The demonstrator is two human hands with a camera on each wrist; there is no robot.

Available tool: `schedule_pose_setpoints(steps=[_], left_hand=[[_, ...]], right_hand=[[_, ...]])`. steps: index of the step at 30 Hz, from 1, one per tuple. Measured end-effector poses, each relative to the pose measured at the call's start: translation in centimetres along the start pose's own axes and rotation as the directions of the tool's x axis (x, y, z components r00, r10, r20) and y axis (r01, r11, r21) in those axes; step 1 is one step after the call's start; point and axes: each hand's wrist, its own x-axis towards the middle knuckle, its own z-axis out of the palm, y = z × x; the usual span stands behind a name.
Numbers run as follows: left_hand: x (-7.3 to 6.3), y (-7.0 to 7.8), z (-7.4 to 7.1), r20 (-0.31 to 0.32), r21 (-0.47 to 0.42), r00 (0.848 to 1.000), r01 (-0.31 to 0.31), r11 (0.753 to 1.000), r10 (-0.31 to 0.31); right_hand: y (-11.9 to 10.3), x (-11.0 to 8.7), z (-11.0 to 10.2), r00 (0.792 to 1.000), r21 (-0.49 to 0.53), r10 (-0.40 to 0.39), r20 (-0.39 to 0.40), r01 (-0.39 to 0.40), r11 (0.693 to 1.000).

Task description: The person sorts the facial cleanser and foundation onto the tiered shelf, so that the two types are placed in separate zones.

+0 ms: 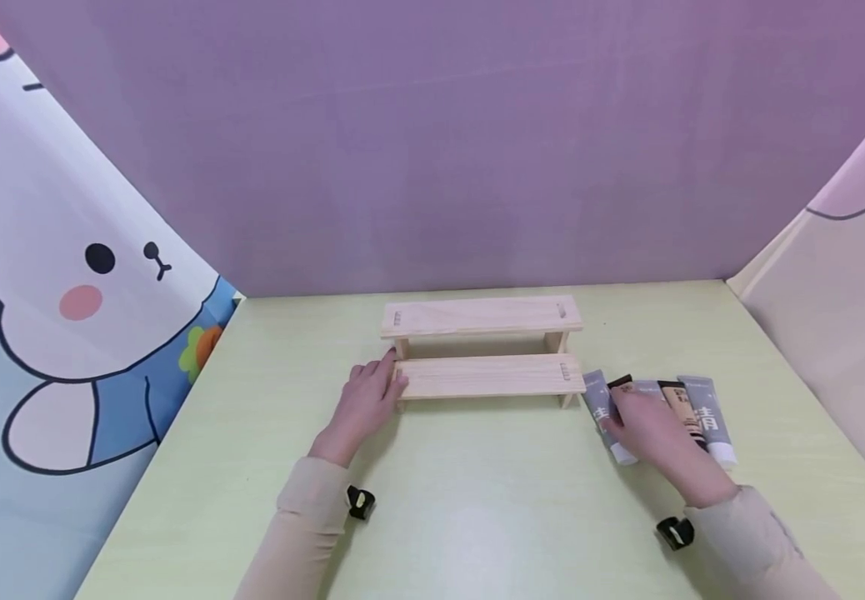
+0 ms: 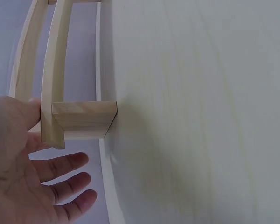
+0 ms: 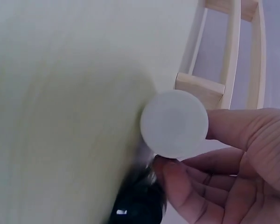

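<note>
A two-tier wooden stand [image 1: 481, 377] stands toward the back middle of the table. My left hand [image 1: 365, 398] pinches the left end of its lower board [image 2: 53, 70] between thumb and index finger, while the other fingers [image 2: 67, 165] extend loosely past it. Right of the stand, my right hand [image 1: 653, 421] holds the leftmost grey-blue squeeze tube [image 1: 599, 400] with thumb and fingers. Its round white cap [image 3: 174, 123] faces the right wrist camera. More tubes lie beside that hand, among them a black-and-tan tube [image 1: 682, 408] and another grey-blue tube [image 1: 706, 412], partly overlapping.
The pale green table [image 1: 477, 500] ends at a purple backdrop [image 1: 477, 167]. A cartoon-printed cloth [image 1: 102, 350] hangs along the left side and a pale cloth [image 1: 845, 333] along the right. A black cap [image 3: 137, 205] is close beside the held tube.
</note>
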Motion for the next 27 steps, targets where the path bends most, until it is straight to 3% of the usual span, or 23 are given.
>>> schedule_pose_setpoints(steps=[4,11,18,27], left_hand=[[0.1,0.0,0.1,0.013,-0.031,1.000,0.014,0.999,-0.014],[0.1,0.2,0.3,0.034,-0.083,0.998,0.047,0.995,-0.044],[0.3,0.2,0.4,0.028,-0.068,0.999,0.035,0.997,-0.033],[0.3,0.2,0.5,0.038,-0.111,0.999,0.035,0.993,-0.031]], right_hand=[[-0.3,0.2,0.0,0.997,0.052,0.054,0.050,-0.056,0.997],[-0.5,0.1,0.0,0.993,0.096,0.102,0.064,-0.108,0.990],[-0.3,-0.1,0.1,0.994,0.115,0.102,0.032,-0.105,0.988],[0.3,-1.0,-0.7,0.995,0.242,0.099,-0.029,-0.089,0.966]])
